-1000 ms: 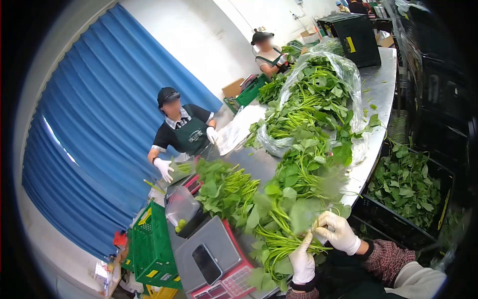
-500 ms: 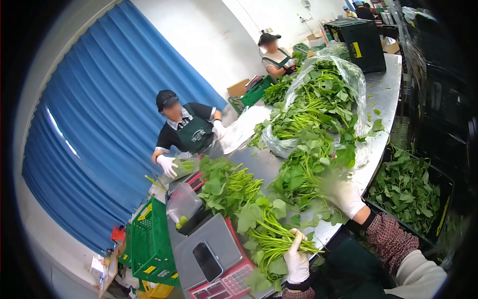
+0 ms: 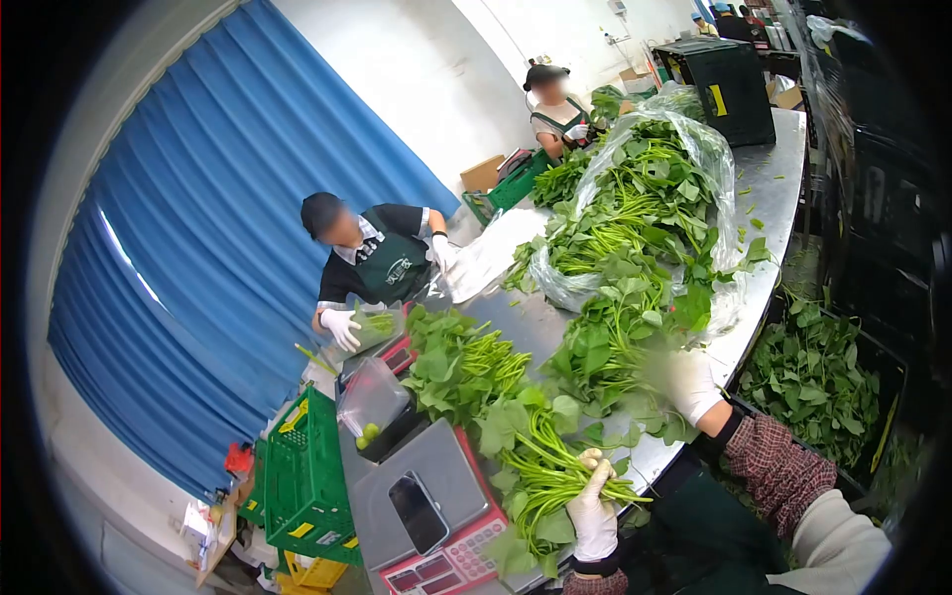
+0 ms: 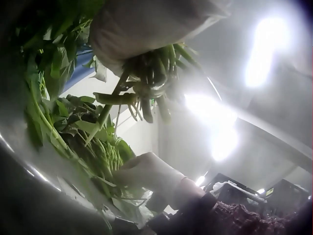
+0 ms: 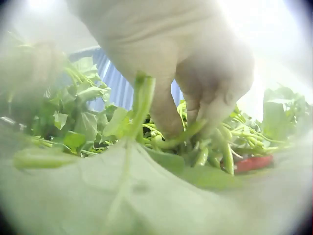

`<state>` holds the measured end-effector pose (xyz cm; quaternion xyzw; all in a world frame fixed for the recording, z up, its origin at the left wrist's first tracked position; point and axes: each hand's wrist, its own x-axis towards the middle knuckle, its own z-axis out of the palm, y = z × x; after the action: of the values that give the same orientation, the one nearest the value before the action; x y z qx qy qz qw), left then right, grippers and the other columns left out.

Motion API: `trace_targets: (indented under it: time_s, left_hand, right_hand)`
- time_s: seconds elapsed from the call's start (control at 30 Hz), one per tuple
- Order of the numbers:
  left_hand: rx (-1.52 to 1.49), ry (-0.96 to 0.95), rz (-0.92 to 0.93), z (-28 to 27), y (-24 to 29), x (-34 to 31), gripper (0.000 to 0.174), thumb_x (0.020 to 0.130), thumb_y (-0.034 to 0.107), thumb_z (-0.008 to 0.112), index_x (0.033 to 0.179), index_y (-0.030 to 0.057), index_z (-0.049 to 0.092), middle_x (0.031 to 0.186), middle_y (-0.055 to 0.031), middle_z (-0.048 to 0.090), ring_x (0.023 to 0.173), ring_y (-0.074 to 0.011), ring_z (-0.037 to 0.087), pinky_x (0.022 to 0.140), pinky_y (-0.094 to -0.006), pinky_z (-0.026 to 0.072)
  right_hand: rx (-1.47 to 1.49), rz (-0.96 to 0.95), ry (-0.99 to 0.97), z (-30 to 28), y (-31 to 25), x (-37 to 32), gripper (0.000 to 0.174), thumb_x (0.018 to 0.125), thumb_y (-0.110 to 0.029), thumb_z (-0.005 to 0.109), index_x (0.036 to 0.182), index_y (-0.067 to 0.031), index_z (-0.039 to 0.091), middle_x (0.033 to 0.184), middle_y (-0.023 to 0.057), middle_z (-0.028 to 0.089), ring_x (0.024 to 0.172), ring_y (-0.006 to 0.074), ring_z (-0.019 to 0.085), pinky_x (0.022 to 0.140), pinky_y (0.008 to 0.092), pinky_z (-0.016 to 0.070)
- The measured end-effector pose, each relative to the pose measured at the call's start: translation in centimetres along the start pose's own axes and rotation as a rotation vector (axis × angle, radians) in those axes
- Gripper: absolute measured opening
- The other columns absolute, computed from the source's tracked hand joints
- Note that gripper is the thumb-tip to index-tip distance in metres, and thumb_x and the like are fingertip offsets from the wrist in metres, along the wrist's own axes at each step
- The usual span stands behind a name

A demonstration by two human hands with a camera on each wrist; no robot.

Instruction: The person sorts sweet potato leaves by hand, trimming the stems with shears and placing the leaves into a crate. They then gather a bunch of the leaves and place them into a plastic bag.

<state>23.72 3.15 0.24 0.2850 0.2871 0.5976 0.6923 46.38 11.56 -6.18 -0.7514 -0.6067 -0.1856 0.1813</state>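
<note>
Left hand (image 3: 593, 516): fingers curled around a bunch of leafy stems (image 3: 540, 466), gripping near the cut ends; leaves lie beyond and to the left of the hand. Right hand (image 3: 692, 385): fingers point down among the stems of a heap of greens (image 3: 610, 332) just ahead and to its left. Stem ends show at its fingertips; whether it pinches any cannot be told.

Changes: one second earlier both hands meet at the bunch; now they stand well apart, the right at the heap, the left with the bunch. Against the half-second frame, both hands keep nearly the same places, while the person across the table (image 3: 387, 263) has lowered the head.

Edges and room: a bare strip of the metal table (image 3: 531, 322) separates the left hand from the heap. Its edge passes close to both wrists. Below that edge, right of the right hand, stands a black crate (image 3: 892, 402) of leaves. Left of the left hand, beyond the bunch, a phone (image 3: 418, 512) lies on a scale (image 3: 372, 511). Farther ahead, bare metal lies between the heap and a second bunch (image 3: 466, 367).
</note>
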Motion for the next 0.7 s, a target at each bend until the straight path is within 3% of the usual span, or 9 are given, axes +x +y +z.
trace_targets:
  time_s: [0.03,0.13,0.17,0.23,0.33,0.37,0.43,0.53,0.7]
  left_hand:
    - [0.03,-0.002,0.048,0.0,0.0,0.3,0.019,0.077,-0.008,0.061,0.09,0.0038,0.054,0.103,-0.0094,0.055,0.072,-0.0153,0.053,0.067,-0.0263,0.046]
    - [0.013,-0.018,0.044,0.3,0.5,0.0,0.019,0.077,-0.009,0.06,0.089,0.0039,0.054,0.101,-0.0102,0.054,0.073,-0.0155,0.053,0.068,-0.027,0.0457]
    - [0.013,-0.022,0.051,0.0,0.7,0.0,0.019,0.077,-0.009,0.06,0.089,0.0039,0.054,0.101,-0.0102,0.054,0.073,-0.0155,0.053,0.068,-0.027,0.0457]
    - [-0.012,-0.16,-0.044,-0.8,0.7,-0.2,0.018,0.078,-0.009,0.06,0.089,0.0041,0.054,0.099,-0.0082,0.056,0.074,-0.0135,0.054,0.068,-0.026,0.0471]
    - [0.001,-0.299,-0.087,-1.8,0.0,-0.3,0.017,0.076,-0.008,0.062,0.088,0.0029,0.055,0.096,-0.0085,0.056,0.075,-0.0152,0.054,0.068,-0.0264,0.0459]
    - [0.055,-0.308,-0.086,-1.7,0.0,-0.4,0.019,0.073,-0.006,0.063,0.086,0.0018,0.053,0.091,-0.0107,0.052,0.072,-0.0177,0.049,0.068,-0.0292,0.0417]
    - [0.055,-0.348,-0.113,-1.7,-0.1,-0.6,0.019,0.073,-0.006,0.064,0.086,0.002,0.053,0.09,-0.0107,0.052,0.072,-0.0176,0.049,0.067,-0.0292,0.0419]
    - [0.084,-0.403,-0.121,-1.3,0.0,-1.0,0.018,0.073,-0.005,0.064,0.085,0.0024,0.054,0.089,-0.0107,0.053,0.071,-0.0175,0.05,0.066,-0.0291,0.042]
    - [0.133,-0.424,-0.109,-1.4,0.0,-1.2,0.017,0.073,-0.005,0.065,0.084,0.0026,0.055,0.088,-0.0109,0.054,0.069,-0.0171,0.05,0.065,-0.0285,0.0423]
  right_hand:
    - [0.01,-0.059,0.107,0.3,-0.1,-0.1,0.006,0.068,-0.016,0.057,0.068,-0.0101,0.058,0.067,0.008,0.058,0.064,0.0221,0.058,0.06,0.035,0.0414]
    - [0.012,-0.107,0.075,0.1,-0.5,-0.2,0.006,0.07,-0.015,0.059,0.071,-0.0096,0.06,0.069,0.0072,0.057,0.065,0.0235,0.058,0.061,0.036,0.0426]
    - [0.014,-0.108,0.083,-2.2,-0.9,0.0,0.006,0.07,-0.015,0.059,0.071,-0.0096,0.06,0.069,0.0072,0.057,0.065,0.0235,0.058,0.061,0.036,0.0426]
    - [0.424,-0.261,0.161,-10.1,-1.8,-0.3,0.007,0.072,-0.017,0.063,0.076,-0.0111,0.062,0.072,0.0062,0.057,0.068,0.025,0.059,0.061,0.0371,0.0446]
    - [0.865,-0.317,0.283,-14.9,-3.7,-0.1,0.024,0.071,-0.023,0.072,0.091,-0.0115,0.065,0.082,0.0045,0.06,0.077,0.0246,0.061,0.066,0.034,0.0487]
    - [0.865,-0.307,0.283,-16.0,-4.1,0.1,0.024,0.071,-0.023,0.072,0.091,-0.0115,0.065,0.082,0.0045,0.06,0.077,0.0246,0.061,0.066,0.034,0.0487]
    - [0.908,-0.297,0.344,-17.8,-4.9,0.7,0.035,0.07,-0.026,0.074,0.101,-0.0117,0.065,0.091,0.0044,0.061,0.08,0.0244,0.061,0.069,0.0332,0.0491]
    - [0.835,-0.229,0.309,-19.3,-6.1,1.8,0.042,0.069,-0.027,0.075,0.106,-0.0122,0.063,0.095,0.0049,0.059,0.08,0.0245,0.061,0.068,0.0328,0.049]
    - [0.929,-0.31,0.306,-15.9,-6.3,2.8,0.019,0.072,-0.014,0.07,0.089,-0.0125,0.064,0.093,0.0036,0.059,0.078,0.0216,0.061,0.064,0.0308,0.0485]
